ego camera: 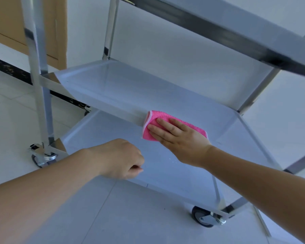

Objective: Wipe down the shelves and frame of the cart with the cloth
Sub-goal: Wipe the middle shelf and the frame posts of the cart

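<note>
A stainless steel cart has three shelves. A folded pink cloth [154, 118] lies on the front rim of the middle shelf [130, 85]. My right hand [180, 138] lies flat on the cloth with straight fingers and presses it against the rim. My left hand [120, 157] hovers above the front of the bottom shelf [165, 169] with its fingers curled in and nothing in it. The top shelf [236, 27] crosses the upper right. A frame post [37, 67] stands at the left.
The cart stands on pale floor tiles on casters, one at the front right [203, 218] and one at the left [42, 158]. A wooden door [7, 23] and a dark skirting strip [11, 69] lie behind the cart at the left.
</note>
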`<control>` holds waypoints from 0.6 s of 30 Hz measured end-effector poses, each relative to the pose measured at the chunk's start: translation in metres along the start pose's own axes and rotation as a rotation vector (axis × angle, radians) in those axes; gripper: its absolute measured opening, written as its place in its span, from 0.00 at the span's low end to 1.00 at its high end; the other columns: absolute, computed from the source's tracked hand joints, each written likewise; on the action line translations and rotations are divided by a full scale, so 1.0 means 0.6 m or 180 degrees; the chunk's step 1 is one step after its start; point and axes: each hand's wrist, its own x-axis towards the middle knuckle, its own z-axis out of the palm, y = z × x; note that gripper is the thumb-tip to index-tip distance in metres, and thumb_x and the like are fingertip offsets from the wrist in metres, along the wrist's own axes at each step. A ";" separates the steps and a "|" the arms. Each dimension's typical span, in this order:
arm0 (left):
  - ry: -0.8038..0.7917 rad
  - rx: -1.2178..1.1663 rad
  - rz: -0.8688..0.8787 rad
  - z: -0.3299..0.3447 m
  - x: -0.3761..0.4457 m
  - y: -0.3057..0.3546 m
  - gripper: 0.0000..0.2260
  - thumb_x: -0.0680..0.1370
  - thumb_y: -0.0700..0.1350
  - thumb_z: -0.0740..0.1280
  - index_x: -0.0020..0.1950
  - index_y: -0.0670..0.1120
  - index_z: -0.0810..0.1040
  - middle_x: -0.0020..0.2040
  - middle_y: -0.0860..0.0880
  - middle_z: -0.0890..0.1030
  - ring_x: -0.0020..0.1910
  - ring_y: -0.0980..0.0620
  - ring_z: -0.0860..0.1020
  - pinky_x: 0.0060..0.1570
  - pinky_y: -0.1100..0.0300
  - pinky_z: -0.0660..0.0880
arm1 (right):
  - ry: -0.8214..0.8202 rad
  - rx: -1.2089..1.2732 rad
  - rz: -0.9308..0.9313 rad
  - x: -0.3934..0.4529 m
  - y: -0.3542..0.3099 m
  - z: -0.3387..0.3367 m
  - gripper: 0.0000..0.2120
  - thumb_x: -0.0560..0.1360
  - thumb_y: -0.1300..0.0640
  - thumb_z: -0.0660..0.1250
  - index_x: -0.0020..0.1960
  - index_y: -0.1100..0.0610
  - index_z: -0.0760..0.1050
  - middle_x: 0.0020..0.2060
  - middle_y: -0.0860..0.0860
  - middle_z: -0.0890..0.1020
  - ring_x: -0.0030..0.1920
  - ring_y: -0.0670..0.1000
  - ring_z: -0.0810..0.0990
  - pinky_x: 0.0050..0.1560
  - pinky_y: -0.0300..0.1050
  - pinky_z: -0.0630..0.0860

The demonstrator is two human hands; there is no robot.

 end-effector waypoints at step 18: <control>0.0207 0.0121 0.0672 0.010 0.120 0.093 0.14 0.78 0.53 0.56 0.35 0.49 0.65 0.34 0.53 0.69 0.34 0.52 0.65 0.35 0.59 0.60 | -0.0320 -0.0084 0.0185 -0.258 0.012 0.062 0.34 0.73 0.57 0.57 0.76 0.56 0.48 0.75 0.48 0.51 0.75 0.57 0.51 0.74 0.57 0.46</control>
